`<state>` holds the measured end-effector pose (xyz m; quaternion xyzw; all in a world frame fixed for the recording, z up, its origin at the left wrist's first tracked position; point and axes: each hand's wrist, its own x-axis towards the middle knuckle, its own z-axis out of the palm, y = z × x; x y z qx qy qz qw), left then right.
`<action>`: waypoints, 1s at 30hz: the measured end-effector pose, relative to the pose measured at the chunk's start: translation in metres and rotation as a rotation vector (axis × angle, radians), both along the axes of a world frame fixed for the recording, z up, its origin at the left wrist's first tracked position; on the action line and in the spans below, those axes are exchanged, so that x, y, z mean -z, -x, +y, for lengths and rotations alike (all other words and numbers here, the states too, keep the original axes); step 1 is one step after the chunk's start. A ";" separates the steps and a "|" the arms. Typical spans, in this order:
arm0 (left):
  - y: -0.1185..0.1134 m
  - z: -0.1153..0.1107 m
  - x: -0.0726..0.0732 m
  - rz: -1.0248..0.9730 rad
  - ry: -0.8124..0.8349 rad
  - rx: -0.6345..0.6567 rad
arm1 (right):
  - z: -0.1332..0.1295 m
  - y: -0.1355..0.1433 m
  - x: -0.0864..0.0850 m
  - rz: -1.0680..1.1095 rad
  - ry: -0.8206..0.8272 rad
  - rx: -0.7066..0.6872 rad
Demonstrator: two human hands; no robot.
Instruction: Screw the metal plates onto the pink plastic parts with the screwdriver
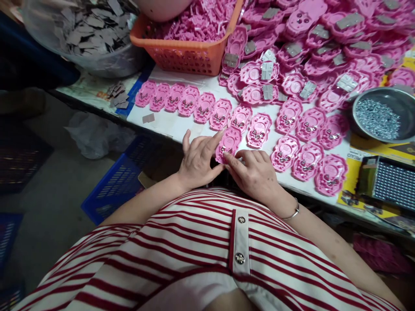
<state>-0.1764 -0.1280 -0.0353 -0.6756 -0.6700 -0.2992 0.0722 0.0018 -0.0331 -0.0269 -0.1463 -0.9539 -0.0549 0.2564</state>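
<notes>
Evidently, both hands held one pink plastic casing (229,141) over the near edge of the worktop (175,126): the left hand (200,160)'s fingers were clamped on its left side, the right hand (254,172)'s on its lower end. Right of that casing lay six matching casings (308,161), then a metal bowl (403,117) of small screws (378,121). Beyond it, leftward, ran a row of casings (188,101); farther beyond it stood an orange basket (184,60) of pink pieces (201,21).
</notes>
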 end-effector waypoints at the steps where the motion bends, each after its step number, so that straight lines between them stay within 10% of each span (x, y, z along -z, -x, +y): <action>1: 0.000 0.000 0.000 0.003 0.006 -0.005 | 0.000 0.000 0.000 0.004 0.000 -0.001; 30: 0.033 -0.009 0.016 -0.220 -0.073 -0.238 | 0.007 -0.012 0.000 0.084 0.045 -0.101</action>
